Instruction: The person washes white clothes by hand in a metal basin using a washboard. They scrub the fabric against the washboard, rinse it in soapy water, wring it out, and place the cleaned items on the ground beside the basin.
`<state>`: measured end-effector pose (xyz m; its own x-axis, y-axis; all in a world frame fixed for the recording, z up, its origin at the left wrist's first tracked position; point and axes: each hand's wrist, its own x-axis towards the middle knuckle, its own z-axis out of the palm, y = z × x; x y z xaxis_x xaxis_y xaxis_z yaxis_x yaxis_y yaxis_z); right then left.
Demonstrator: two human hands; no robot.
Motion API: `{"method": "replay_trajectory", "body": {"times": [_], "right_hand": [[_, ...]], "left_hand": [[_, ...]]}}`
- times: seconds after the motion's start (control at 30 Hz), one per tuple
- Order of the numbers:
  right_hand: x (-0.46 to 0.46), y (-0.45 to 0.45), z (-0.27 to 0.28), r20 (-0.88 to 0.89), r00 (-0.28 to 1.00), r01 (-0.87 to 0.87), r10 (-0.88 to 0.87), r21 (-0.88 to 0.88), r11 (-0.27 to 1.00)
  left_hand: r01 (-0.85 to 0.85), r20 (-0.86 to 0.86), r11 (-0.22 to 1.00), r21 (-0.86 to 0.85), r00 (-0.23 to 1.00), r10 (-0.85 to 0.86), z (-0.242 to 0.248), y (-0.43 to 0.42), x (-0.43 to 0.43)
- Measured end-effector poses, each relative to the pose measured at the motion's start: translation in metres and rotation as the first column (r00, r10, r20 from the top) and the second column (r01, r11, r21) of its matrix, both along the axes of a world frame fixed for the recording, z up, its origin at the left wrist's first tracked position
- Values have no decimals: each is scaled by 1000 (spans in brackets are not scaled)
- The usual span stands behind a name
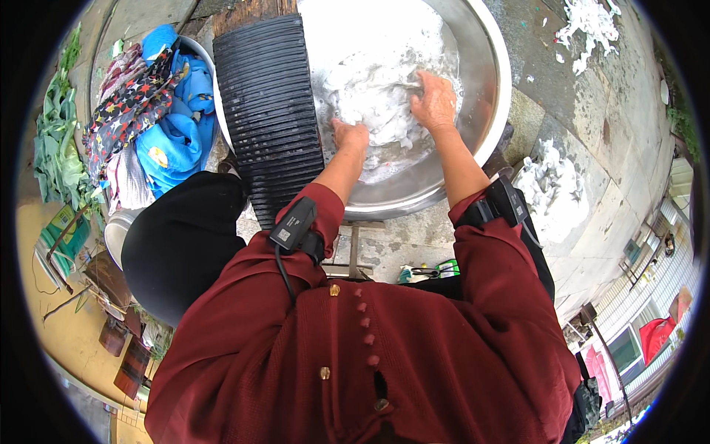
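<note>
A large stainless steel basin (485, 83) in front of me holds sudsy water and thick white foam (371, 33). My left hand (351, 136) dips into the suds near the washboard, its fingers mostly hidden. At the basin's right side, my right hand (435, 101) reaches into the white mass with thumb and forefinger apart; its other fingertips are covered. Whether either hand grips cloth under the froth, I cannot tell. A black ribbed washboard (266, 105) with a wooden end leans over the basin's left rim.
Left of the washboard, a tub (206, 53) is heaped with blue cloth (172, 139) and a star-patterned dark cloth (133, 94). White foamy clumps (552, 194) lie on the stone paving (599, 139) at right. Leafy greens (58, 144) are at far left. A low wooden frame (353, 250) stands below the basin.
</note>
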<state>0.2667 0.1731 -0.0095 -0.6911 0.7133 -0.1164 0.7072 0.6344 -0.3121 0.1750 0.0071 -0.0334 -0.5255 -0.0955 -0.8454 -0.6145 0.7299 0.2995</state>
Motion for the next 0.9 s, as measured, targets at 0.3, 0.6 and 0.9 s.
{"method": "replay_trajectory", "body": {"times": [0.3,0.6,0.9], "right_hand": [[8,64,76,-116,776,150,-620,-920,361],[7,57,207,-293,773,-176,-563,-951,253],[14,25,266,-416,689,-298,-593,-909,291]], "left_hand": [[208,-122,965,-161,966,-228,27,10,0],[764,-826,630,142,442,-349,116,67,13],[-505,574,301,809,789,-220,160,57,-4]]}}
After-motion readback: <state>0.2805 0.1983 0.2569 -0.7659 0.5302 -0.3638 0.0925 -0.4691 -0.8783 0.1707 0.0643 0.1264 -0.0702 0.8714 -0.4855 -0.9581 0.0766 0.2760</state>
